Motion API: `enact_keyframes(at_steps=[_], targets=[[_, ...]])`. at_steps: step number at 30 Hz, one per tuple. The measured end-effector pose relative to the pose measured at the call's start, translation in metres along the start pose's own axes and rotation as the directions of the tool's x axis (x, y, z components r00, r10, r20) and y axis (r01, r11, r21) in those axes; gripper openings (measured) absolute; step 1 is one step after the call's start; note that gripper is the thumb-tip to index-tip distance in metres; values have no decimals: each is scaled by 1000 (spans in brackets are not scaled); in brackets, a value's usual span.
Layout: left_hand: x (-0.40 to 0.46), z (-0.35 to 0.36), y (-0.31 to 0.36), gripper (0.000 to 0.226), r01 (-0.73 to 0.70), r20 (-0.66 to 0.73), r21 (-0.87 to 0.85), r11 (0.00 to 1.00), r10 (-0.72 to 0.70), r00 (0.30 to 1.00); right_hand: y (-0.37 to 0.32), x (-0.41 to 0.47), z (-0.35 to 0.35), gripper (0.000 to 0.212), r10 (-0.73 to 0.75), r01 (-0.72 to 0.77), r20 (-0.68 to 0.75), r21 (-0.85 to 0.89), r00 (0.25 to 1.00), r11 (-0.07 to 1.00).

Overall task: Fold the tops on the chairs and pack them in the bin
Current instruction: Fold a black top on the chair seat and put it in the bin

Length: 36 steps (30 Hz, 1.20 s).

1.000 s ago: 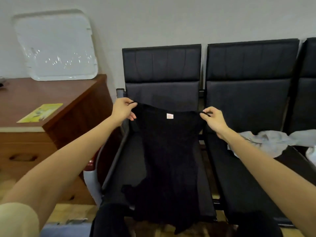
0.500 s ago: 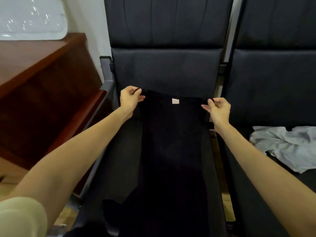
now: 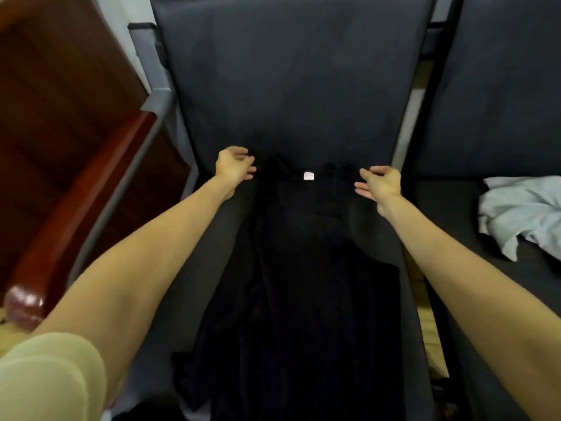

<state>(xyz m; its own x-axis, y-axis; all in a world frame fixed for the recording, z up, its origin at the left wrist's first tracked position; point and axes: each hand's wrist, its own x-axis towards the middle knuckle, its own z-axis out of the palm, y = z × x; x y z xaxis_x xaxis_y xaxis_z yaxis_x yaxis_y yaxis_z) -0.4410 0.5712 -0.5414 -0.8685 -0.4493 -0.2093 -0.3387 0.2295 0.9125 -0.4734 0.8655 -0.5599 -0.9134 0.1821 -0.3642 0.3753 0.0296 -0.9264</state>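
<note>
Black top (image 3: 306,268): lying flat along the dark chair (image 3: 303,86) seat, collar far.
Left hand (image 3: 232,167): hovering loosely uncurled, seemingly gripping nothing.
Right hand (image 3: 381,182): likewise.

No legible text anywhere.

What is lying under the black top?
The black top lies flat on the seat of a dark chair, whose cushion shows along both sides. The top covers the middle of the seat, so anything lying there cannot be seen.
</note>
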Motion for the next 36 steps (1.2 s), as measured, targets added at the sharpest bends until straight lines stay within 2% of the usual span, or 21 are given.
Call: enact_keyframes(at_steps=[2, 5, 7, 9, 11, 15, 17, 19, 21, 24, 27, 28, 29, 31, 32, 34, 36], targets=[[-19, -11, -21, 22, 25, -11, 143, 989, -24, 1000, 14, -15, -17, 32, -38, 39, 14, -127, 999, 991], [-61, -29, -49, 15, 13, -8, 431, 902, -11, 1000, 42, -46, -51, 27, -89, 91, 22, -328, 996, 940], [-95, -35, -63, 16, -21, -11, 500, 866, 30, 999, 60, -67, -72, 24, -107, 105, 22, -458, 994, 883], [-126, -35, -73, 18, -58, -3, 494, 867, 69, 998, 72, -89, -87, 25, -111, 105, 20, -530, 994, 842], [-151, -31, -83, 28, -82, 61, 477, 875, 60, 996, 80, -103, -95, 30, -121, 117, 32, -572, 992, 812], [-182, -27, -91, 73, -162, 236, 458, 874, 57, 970, 84, -115, -96, 40, -151, 176, 94, -652, 984, 737], [-188, -27, -93, 87, -251, 311, 543, 802, 86, 947, 85, -118, -93, 41, -148, 198, 133, -710, 980, 676], [-192, -27, -96, 89, -330, 349, 642, 692, 119, 929, 85, -122, -90, 43, -120, 194, 152, -769, 981, 609], [-197, -27, -100, 80, -387, 361, 690, 611, 173, 916, 83, -125, -87, 43, -94, 178, 151, -791, 984, 586], [-204, -28, -107, 47, -507, 417, 738, 446, 289, 862, 80, -131, -84, 38, -124, 190, 145, -778, 982, 599], [-207, -30, -115, 20, -580, 466, 757, 300, 373, 802, 76, -137, -85, 31, -191, 219, 119, -704, 974, 676], [-206, -30, -117, 14, -585, 451, 756, 294, 413, 791, 75, -138, -85, 29, -211, 228, 108, -668, 972, 709], [-207, -31, -115, 10, -560, 399, 735, 382, 424, 813, 74, -139, -86, 28, -229, 235, 95, -640, 969, 731], [-203, -34, -107, 7, -405, 147, 671, 621, 424, 894, 72, -139, -88, 28, -273, 250, 61, -623, 960, 741], [-199, -37, -103, 8, -295, 0, 606, 739, 371, 929, 71, -138, -90, 28, -299, 260, 44, -622, 953, 738], [-188, -47, -97, 20, -38, -235, 373, 927, 134, 963, 65, -133, -94, 27, -358, 288, 15, -624, 934, 726], [-175, -59, -97, 24, 176, -316, 68, 982, -146, 937, 59, -125, -98, 28, -414, 316, -4, -638, 910, 702]])
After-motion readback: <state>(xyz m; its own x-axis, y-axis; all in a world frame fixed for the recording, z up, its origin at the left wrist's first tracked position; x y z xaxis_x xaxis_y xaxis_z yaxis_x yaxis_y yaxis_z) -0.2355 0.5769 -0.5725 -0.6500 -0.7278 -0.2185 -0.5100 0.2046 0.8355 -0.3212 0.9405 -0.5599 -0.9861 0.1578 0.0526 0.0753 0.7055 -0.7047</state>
